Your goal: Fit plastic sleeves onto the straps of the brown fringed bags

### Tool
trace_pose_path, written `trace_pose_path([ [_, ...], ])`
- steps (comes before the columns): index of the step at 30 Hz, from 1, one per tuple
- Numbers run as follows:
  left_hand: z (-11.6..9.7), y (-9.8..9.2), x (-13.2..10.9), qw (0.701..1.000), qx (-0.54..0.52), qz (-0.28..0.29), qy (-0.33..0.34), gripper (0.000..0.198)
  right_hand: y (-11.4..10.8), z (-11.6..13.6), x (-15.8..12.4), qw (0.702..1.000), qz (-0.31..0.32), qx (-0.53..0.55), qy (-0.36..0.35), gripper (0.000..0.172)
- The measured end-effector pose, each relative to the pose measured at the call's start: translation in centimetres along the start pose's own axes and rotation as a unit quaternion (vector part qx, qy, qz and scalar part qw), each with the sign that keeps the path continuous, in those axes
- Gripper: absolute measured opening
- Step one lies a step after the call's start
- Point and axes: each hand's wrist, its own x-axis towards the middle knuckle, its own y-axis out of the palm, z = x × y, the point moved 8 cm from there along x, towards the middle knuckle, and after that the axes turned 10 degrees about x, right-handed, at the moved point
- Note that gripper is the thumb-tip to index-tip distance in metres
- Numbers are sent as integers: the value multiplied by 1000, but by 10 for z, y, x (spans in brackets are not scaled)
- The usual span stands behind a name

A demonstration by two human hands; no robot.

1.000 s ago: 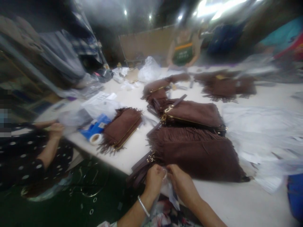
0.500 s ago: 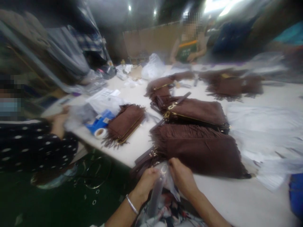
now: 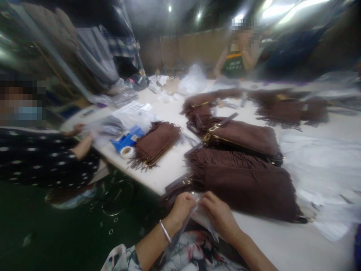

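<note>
My left hand (image 3: 181, 209) and my right hand (image 3: 218, 213) meet at the near edge of the white table (image 3: 278, 241). Both pinch a small clear plastic bag (image 3: 197, 214) that hangs down between them over my lap. Just beyond my fingers lies a large brown fringed suede bag (image 3: 245, 184), its strap and gold hardware (image 3: 184, 181) at the table's edge beside my left hand. A silver bangle sits on my left wrist.
More brown fringed bags lie further back (image 3: 242, 137) and to the left (image 3: 156, 143). A tape roll (image 3: 126, 151) and blue packet (image 3: 128, 137) sit by a person in a dotted top (image 3: 42, 156). White plastic sheets (image 3: 324, 165) cover the right. Another person (image 3: 235, 60) sits at the far end.
My hands have come closer together on the clear bag, right at the table edge. The view has shifted a little to the left. The person on the left has moved their hands over the plastic.
</note>
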Motion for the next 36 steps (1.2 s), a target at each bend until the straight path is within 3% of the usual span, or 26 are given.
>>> trace_pose_path([
  [8,-4,1,1,997,56,38,43,13,16,-15,16,997,33,-61,16,14],
  [14,-12,4,-6,993,72,61,67,11,10,-12,20,999,37,-13,32,10],
  [22,-16,6,-7,997,58,10,46,18,11,-16,21,997,43,-33,50,11],
  [27,-11,0,-12,1000,22,-9,17,20,13,-12,20,997,55,-57,8,8],
  [32,-6,-1,-16,999,-27,34,-27,27,11,-9,18,995,54,-68,-44,6],
  [36,-12,3,-27,998,21,54,-23,35,11,4,9,986,51,-134,-87,8],
])
